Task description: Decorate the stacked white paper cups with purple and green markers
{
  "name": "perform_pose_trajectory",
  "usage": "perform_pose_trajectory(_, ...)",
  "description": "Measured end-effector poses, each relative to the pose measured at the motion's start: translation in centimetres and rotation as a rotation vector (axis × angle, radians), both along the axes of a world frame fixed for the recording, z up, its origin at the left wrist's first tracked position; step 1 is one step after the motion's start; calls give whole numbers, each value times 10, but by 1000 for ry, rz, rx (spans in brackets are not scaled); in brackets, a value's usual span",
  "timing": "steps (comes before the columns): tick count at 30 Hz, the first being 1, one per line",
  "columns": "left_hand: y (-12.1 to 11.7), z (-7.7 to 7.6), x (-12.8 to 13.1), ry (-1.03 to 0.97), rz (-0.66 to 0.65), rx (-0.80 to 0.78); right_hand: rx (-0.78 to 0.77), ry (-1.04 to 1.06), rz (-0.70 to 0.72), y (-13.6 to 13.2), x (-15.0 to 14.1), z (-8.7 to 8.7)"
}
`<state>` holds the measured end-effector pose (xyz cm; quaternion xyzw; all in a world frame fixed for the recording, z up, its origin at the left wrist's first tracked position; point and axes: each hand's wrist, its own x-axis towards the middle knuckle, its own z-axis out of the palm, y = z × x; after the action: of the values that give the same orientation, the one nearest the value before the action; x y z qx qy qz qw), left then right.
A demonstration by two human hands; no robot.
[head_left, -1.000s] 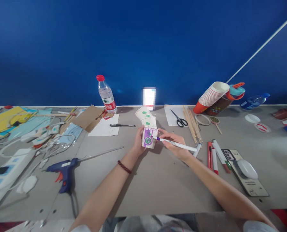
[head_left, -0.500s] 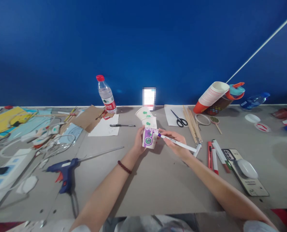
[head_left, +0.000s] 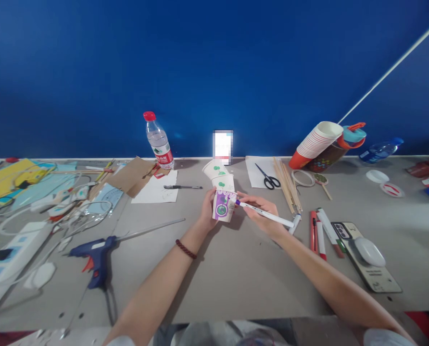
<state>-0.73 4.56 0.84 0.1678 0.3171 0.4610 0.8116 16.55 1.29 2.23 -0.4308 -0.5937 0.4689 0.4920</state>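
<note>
My left hand is wrapped round a white paper cup with purple colouring and a green-and-purple circle on its side. It is the nearest of three joined cups; the other two cups bear green marks and lie behind it on the table. My right hand pinches a white marker whose purple tip touches the cup's right upper side. A beaded bracelet sits on my left wrist.
A blue glue gun lies at the left, by a power strip and cables. Scissors, wooden sticks, markers, a phone, stacked cups, a water bottle and a black pen surround the grey table.
The marker tip has moved from the cup's lower right side up to its upper right side. My left hand and the cup stay put.
</note>
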Motion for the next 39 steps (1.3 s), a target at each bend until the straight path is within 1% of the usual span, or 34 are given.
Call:
perform_pose_trajectory(12,-1,3,1,5,45,10,-24,-21,107,-1,3,-4)
perform_pose_trajectory(14,-2,4,1,1,51,13,-21,-22,98,-1,3,-4)
perform_pose_trajectory(17,-2,4,1,7,29,-1,-14,-1,46,-1,2,-3)
perform_pose_trajectory(22,-1,2,0,18,14,0,-32,-20,-22,-1,2,-3)
perform_pose_trajectory(31,-1,3,1,39,14,10,-15,-29,-23,-2,1,-2)
perform_pose_trajectory(39,-1,3,1,46,25,-12,-12,-27,-27,-1,1,-3)
